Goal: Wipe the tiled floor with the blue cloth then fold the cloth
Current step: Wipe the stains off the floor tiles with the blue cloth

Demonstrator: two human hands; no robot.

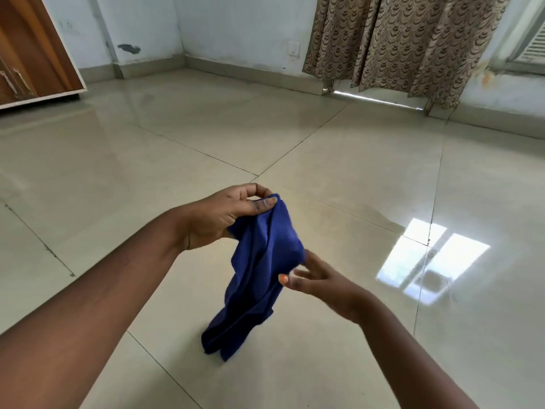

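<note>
The blue cloth (259, 278) hangs bunched in the air over the tiled floor (354, 178), its lower end close to the tiles; whether it touches them you cannot tell. In the head view, your left hand (224, 215) pinches its top corner between thumb and fingers. Your right hand (312, 278) is loose-fingered and blurred just beside the cloth's middle, gripping nothing. This looks like the start of folding. Next you need a second corner in the right grip, so you can spread the cloth flat.
</note>
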